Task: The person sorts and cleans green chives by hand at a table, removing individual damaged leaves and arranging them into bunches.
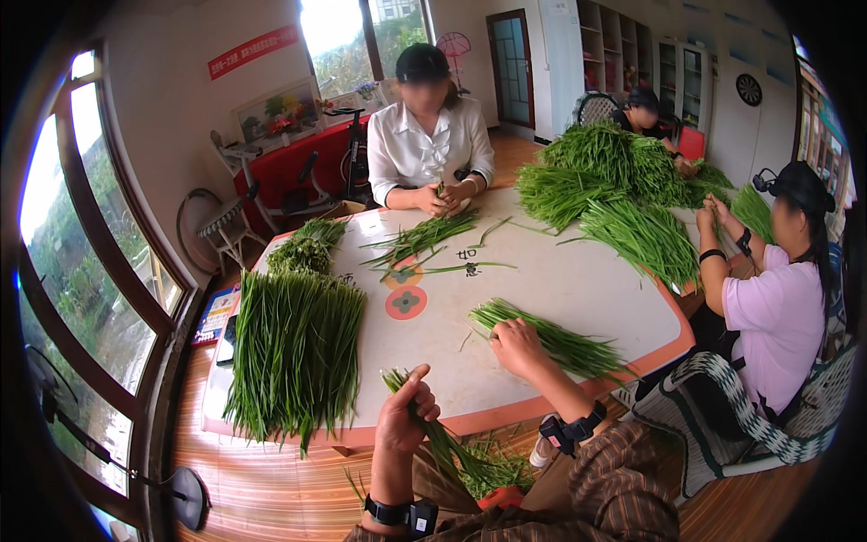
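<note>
My left hand (405,410) is closed around a small bunch of garlic chives (447,450) near the table's front edge. Its pale cut ends stick up above my thumb, and the green leaves hang down over my lap. My right hand (520,349) rests on a loose pile of chives (569,342) on the white tabletop (420,345), with bent fingers at the pale stem ends. The fingertips are partly hidden, so whether they pinch any stems is unclear. Left of my left hand, a large, neatly layered stack of chives (294,352) overhangs the table edge.
Across the table a person (433,142) handles chives above a scattered pile (433,237). At right, another person (772,271) works beside heaped chives (609,169); a third sits behind. A woven chair (752,420) stands at my right. Trimmings (498,464) lie below the table edge.
</note>
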A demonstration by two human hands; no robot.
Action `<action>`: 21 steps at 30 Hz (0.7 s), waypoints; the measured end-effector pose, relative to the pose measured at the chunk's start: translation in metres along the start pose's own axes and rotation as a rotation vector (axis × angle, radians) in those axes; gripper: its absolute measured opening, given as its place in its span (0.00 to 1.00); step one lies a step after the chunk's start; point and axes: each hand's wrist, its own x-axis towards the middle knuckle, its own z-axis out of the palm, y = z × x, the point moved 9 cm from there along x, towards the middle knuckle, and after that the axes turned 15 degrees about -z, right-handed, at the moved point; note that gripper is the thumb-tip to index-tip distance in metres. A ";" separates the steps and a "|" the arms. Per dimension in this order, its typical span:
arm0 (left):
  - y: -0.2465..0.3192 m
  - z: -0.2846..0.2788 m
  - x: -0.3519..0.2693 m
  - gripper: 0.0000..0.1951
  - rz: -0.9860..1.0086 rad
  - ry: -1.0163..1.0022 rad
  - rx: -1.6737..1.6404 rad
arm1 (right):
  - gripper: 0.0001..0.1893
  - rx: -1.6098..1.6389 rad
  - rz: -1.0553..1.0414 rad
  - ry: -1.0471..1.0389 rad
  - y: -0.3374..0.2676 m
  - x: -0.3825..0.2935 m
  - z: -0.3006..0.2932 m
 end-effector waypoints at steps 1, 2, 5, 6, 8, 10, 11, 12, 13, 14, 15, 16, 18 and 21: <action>-0.004 -0.003 0.004 0.15 -0.022 0.022 0.003 | 0.07 0.119 -0.045 0.065 -0.008 -0.002 -0.012; -0.009 -0.002 0.008 0.19 -0.038 0.012 -0.013 | 0.07 0.238 -0.089 0.130 -0.015 -0.004 -0.024; -0.017 0.002 0.022 0.19 -0.045 0.018 -0.007 | 0.08 0.579 -0.124 0.115 -0.039 -0.012 -0.033; -0.019 0.003 0.025 0.19 -0.046 0.019 -0.007 | 0.09 0.595 -0.182 0.174 -0.049 -0.016 -0.040; -0.019 0.002 0.027 0.17 -0.021 0.052 0.057 | 0.09 0.668 -0.196 0.105 -0.068 -0.021 -0.038; -0.019 0.001 0.028 0.15 -0.018 0.073 0.081 | 0.09 0.673 -0.224 0.095 -0.075 -0.027 -0.040; -0.017 -0.001 0.026 0.13 -0.011 0.098 0.103 | 0.09 0.765 -0.183 0.039 -0.076 -0.030 -0.037; -0.010 -0.005 0.020 0.12 0.032 0.125 0.059 | 0.10 0.863 -0.144 -0.019 -0.078 -0.032 -0.030; -0.001 -0.009 0.014 0.12 0.057 0.145 0.030 | 0.10 0.889 -0.107 -0.029 -0.073 -0.033 -0.030; 0.015 -0.007 0.002 0.12 0.125 0.143 0.057 | 0.10 0.884 -0.116 -0.011 -0.065 -0.034 -0.026; 0.031 0.000 -0.009 0.12 0.186 0.133 0.085 | 0.10 0.872 -0.119 0.012 -0.055 -0.037 -0.026; 0.046 0.001 -0.024 0.12 0.250 0.132 0.082 | 0.11 0.834 -0.108 0.021 -0.049 -0.037 -0.029; 0.072 0.010 -0.054 0.12 0.352 0.111 0.096 | 0.12 0.934 -0.043 0.077 -0.027 -0.036 -0.012; 0.094 0.019 -0.085 0.11 0.414 0.055 0.080 | 0.15 1.202 0.088 0.258 0.001 -0.012 0.012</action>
